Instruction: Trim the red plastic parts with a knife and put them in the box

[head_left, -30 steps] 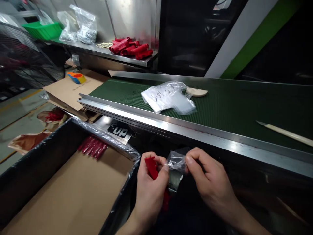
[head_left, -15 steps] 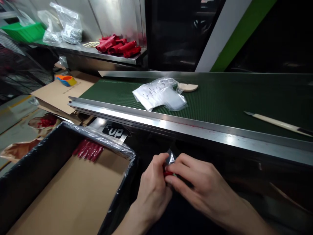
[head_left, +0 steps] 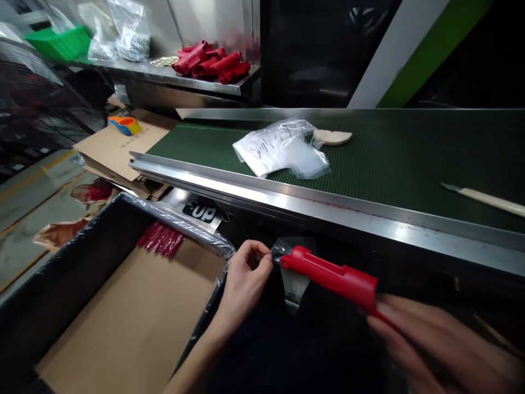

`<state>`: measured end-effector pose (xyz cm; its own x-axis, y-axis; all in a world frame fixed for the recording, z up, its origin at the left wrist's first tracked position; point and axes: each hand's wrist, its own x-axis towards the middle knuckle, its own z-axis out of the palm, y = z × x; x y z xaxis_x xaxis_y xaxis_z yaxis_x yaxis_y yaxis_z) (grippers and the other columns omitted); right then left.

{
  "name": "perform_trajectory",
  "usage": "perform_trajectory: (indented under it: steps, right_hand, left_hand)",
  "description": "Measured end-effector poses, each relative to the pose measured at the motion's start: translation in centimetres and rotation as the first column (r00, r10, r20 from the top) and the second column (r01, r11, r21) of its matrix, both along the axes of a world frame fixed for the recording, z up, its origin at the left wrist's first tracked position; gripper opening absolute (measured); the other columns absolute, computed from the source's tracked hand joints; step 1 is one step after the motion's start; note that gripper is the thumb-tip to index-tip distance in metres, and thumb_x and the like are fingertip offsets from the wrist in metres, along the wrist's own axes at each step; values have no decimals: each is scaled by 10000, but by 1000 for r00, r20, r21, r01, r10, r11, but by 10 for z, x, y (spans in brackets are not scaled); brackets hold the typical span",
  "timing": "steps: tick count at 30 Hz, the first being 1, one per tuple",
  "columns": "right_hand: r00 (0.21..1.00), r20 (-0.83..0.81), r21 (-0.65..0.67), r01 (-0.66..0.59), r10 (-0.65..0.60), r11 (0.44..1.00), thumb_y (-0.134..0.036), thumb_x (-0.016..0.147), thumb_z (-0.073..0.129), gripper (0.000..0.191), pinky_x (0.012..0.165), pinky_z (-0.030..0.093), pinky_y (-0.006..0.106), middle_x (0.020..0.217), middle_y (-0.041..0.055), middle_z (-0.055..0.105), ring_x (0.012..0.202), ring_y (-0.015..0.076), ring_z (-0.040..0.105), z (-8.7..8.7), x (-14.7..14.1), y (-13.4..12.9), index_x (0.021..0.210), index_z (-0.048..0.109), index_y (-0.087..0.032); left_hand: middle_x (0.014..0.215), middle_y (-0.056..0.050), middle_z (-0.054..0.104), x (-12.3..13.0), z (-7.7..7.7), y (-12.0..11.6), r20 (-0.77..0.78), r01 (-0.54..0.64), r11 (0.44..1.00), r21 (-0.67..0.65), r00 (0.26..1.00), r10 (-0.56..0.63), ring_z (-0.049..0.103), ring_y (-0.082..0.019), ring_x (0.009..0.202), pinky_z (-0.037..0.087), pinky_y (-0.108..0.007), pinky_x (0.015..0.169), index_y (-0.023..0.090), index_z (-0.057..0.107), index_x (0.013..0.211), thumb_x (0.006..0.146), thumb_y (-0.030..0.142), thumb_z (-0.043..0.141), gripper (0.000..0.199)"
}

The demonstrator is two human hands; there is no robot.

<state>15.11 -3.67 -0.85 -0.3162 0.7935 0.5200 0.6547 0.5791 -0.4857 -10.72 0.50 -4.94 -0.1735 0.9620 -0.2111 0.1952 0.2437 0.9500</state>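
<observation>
A red plastic tube is held at its right end by my right hand, which is blurred by motion. The tube's left end, with a small ring, meets a clear plastic bag. My left hand pinches the edge of that bag between thumb and fingertips, left of the tube. Both hands are in front of the conveyor's metal edge. Left of my left hand, a lined box holds several wrapped red pieces at its far end.
Plastic bags, a beige half-round piece and a knife lie on the green conveyor. Red parts and bagged metal pieces are on the shelf. A tape roll rests on stacked cardboard.
My hands have moved apart. My right hand has gone right and down with the red tube, now seen at length; my left hand has shifted slightly left. The whole view has shifted.
</observation>
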Motion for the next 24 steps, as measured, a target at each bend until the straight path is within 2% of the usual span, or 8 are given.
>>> perform_trajectory:
  steps: [3, 5, 7, 11, 14, 17, 20, 24]
  right_hand:
    - [984, 154, 83, -108, 95, 991, -151, 894, 583, 285, 741, 585, 179, 1028, 39, 746, 848, 136, 725, -4, -17, -2, 1159, 675, -202]
    - [982, 167, 83, -103, 89, 991, -101, 914, 524, 296, 759, 588, 202, 1050, 71, 738, 932, 154, 714, -5, -30, 0, 1175, 649, -166]
    - [964, 200, 84, -197, 178, 977, -70, 916, 496, 322, 820, 586, 251, 1123, 99, 718, 1043, 187, 681, -7, -36, 4, 1201, 631, -136]
    - [868, 304, 96, -438, 393, 894, -37, 938, 380, 354, 883, 568, 416, 1177, 178, 683, 1126, 274, 627, -11, -32, 16, 1192, 626, -42]
    - [857, 336, 137, -456, 392, 879, 7, 892, 462, 310, 829, 577, 436, 1110, 192, 706, 1063, 286, 656, -16, -33, 21, 1142, 643, -23]
    - [939, 159, 136, -328, 306, 935, 20, 794, 640, 313, 778, 590, 354, 991, 122, 746, 925, 230, 705, -23, -46, 19, 1089, 674, -80]
    - [989, -140, -18, -48, 45, 999, -39, 775, 707, 277, 750, 588, 250, 893, 21, 755, 788, 150, 718, -31, -68, 13, 1011, 703, -183]
    - [903, -300, -254, 233, -306, 939, -104, 897, 603, 118, 657, 583, 182, 813, 26, 733, 698, 120, 716, -42, -94, 2, 978, 665, -162]
  left_hand:
    - [707, 7, 595, 4, 8, -1, 93, 5, 1000, -26, 996, -2, 539, -112, 655, 416, -201, 595, 159, 611, 798, 826, 276, 614, 120]
    - [717, 5, 605, 6, 11, -3, 136, 19, 1000, -14, 991, -17, 549, -113, 668, 429, -200, 614, 157, 622, 825, 847, 314, 622, 158]
    - [763, 4, 619, 6, 11, -5, 150, 24, 999, 25, 988, -28, 561, -113, 707, 445, -202, 656, 166, 623, 856, 872, 321, 614, 157]
    - [839, 4, 623, 3, 4, -11, 89, 47, 991, 126, 994, -59, 574, -118, 777, 449, -216, 723, 190, 634, 871, 910, 260, 589, 92]
    - [882, -7, 614, 2, -4, -15, 15, 78, 975, 208, 996, -82, 581, -135, 829, 451, -242, 769, 196, 644, 863, 920, 211, 576, 90]
    - [944, -17, 611, 4, -11, -20, -23, 53, 958, 280, 999, -48, 592, -150, 881, 462, -270, 806, 210, 638, 921, 941, 196, 547, 95]
    - [975, -21, 619, 9, -16, -26, -53, 13, 940, 342, 999, 6, 602, -154, 908, 472, -281, 828, 220, 634, 971, 941, 178, 550, 99]
    - [969, -17, 617, 12, -25, -33, -114, -46, 913, 406, 988, 101, 597, -144, 914, 464, -281, 844, 215, 632, 972, 920, 126, 569, 121]
